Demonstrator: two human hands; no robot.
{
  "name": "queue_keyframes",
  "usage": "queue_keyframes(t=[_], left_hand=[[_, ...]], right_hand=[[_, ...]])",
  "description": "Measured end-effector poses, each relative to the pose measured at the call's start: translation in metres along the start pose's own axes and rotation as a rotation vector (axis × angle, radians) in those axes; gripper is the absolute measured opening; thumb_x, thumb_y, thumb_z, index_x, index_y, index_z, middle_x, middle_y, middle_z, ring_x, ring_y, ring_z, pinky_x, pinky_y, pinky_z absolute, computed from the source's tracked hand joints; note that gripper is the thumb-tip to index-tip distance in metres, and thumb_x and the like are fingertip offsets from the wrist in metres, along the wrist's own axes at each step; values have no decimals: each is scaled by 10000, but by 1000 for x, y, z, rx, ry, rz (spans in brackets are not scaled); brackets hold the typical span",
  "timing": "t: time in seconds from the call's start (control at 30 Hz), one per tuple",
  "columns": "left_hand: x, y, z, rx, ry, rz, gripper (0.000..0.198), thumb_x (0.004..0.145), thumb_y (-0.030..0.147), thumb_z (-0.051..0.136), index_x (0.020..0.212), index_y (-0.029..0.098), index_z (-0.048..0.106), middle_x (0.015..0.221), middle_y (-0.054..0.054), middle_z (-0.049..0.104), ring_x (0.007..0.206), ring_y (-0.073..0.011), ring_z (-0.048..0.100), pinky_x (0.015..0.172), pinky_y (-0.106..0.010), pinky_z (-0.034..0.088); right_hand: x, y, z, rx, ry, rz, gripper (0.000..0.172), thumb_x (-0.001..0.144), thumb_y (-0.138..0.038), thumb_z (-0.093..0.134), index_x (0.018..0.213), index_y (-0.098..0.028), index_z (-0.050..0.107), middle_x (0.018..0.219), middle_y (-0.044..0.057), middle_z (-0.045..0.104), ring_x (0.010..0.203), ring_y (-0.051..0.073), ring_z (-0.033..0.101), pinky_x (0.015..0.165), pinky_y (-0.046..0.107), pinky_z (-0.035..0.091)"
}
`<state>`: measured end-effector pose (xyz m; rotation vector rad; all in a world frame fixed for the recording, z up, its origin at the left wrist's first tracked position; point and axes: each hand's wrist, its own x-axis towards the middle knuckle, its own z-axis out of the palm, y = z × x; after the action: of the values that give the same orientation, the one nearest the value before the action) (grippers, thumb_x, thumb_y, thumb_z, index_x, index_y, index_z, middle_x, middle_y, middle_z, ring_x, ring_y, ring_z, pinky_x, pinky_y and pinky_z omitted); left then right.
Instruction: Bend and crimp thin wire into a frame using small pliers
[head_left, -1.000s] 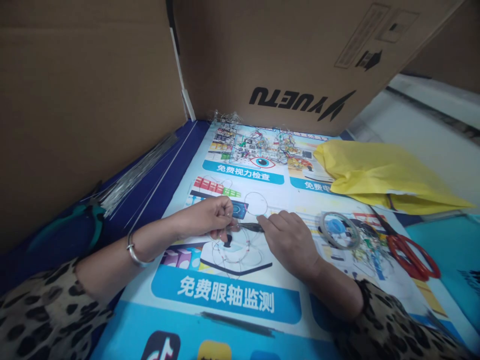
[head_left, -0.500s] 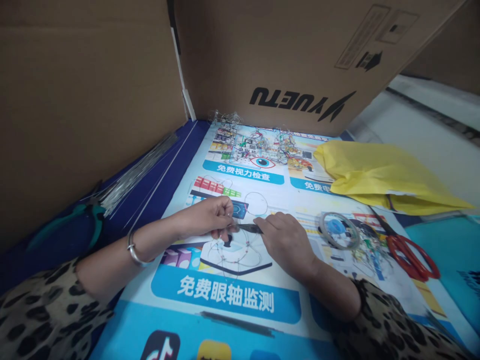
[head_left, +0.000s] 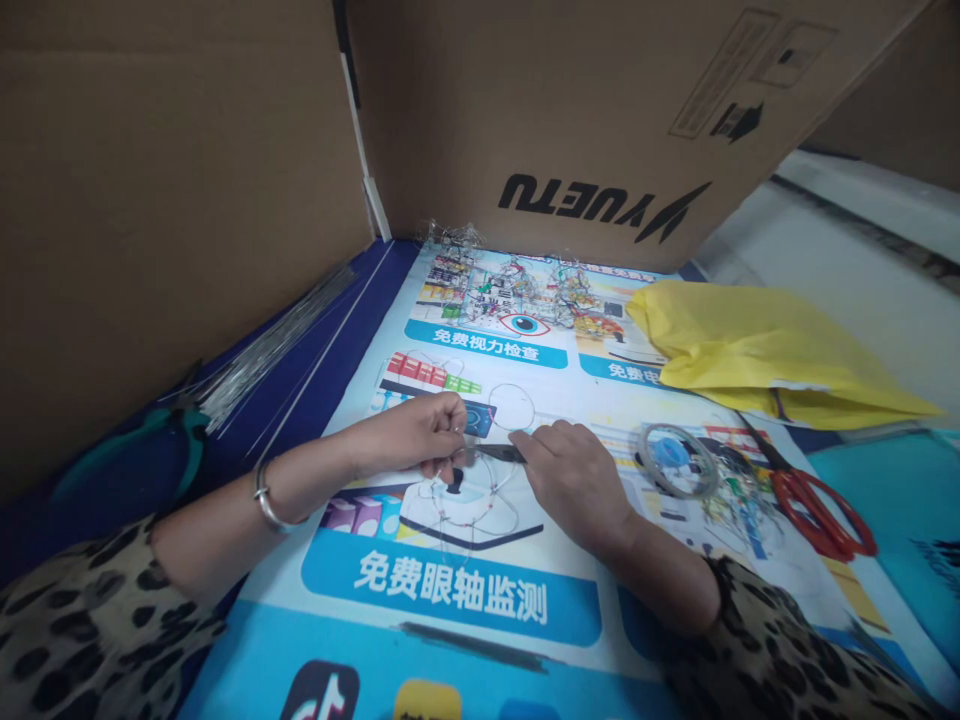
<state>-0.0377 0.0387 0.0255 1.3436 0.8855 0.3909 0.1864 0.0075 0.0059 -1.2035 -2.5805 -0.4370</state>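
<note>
My left hand (head_left: 427,436) pinches a thin wire at its fingertips, its fingers closed. From there a fine wire loop with small beads (head_left: 472,518) hangs over the printed sheet. My right hand (head_left: 570,480) is wrapped round a pair of needle-nose pliers (head_left: 501,453); their handles are hidden in my palm. The dark, narrow jaws point left and meet the wire beside my left fingertips. What exactly the jaws grip is too small to tell.
Tangled beaded wires (head_left: 525,285) lie at the back by a cardboard box (head_left: 600,110). Left are wire lengths (head_left: 262,355) and teal-handled pliers (head_left: 191,440). Right are a tape roll (head_left: 651,470), red-handled scissors (head_left: 821,512) and a yellow bag (head_left: 765,340). A dark strip (head_left: 474,645) lies in front.
The plier jaws have shifted very slightly upward beside my left fingertips. Both hands otherwise keep their place and their hold.
</note>
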Motion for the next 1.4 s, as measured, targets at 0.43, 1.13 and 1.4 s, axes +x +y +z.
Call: queue_keyframes(t=[0.43,1.13,1.4], left_hand=[[0,2,0,47,55,7,113,806,216,484,819,188,375,667,11,606,543,-109,610,415,-171,381],[0,5,2,11,60,-10,110,797,211,492,803,185,385,615,6,618,502,-99,578,411,-167,371],[-1,7,3,-48,54,-19,112,786,184,504,796,177,393,582,-4,642,451,-81,539,404,-161,351]], right_hand=[[0,0,-1,-11,-21,9,195,845,-136,467,948,-175,627,688,25,557,698,174,431,644,321,258],[-1,-3,3,99,-8,31,180,829,-137,485,931,-172,629,707,25,573,707,166,459,661,297,293],[0,-4,3,97,-19,42,173,840,-149,482,923,-182,630,693,20,564,704,169,452,665,300,284]])
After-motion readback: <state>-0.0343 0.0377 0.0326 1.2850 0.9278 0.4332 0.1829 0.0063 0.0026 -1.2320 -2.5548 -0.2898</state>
